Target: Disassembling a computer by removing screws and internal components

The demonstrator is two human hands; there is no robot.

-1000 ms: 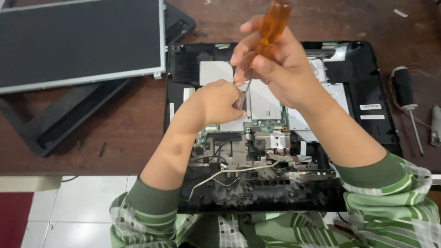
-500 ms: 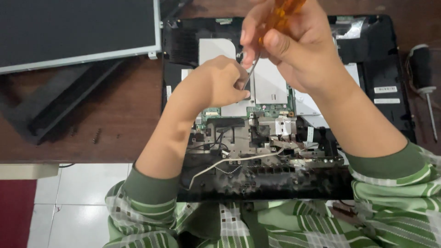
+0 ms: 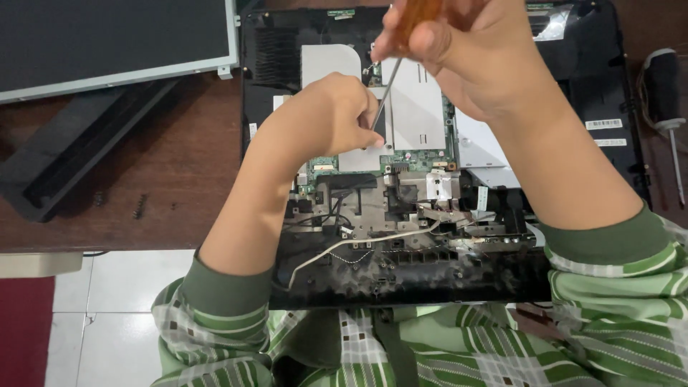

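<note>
Amber-handled screwdriver gripped by right hand fingers; left hand fingers pinch its shaft

Head view, close, straight down

Even, soft daylight, moderately bright. Faint shadow under left hand on metal shielding. Mild glare on silver plates and white floor tiles. Right hand slightly blurred, cropped at top edge. Worktop sharp; slight wide-angle stretch at corners.
</note>
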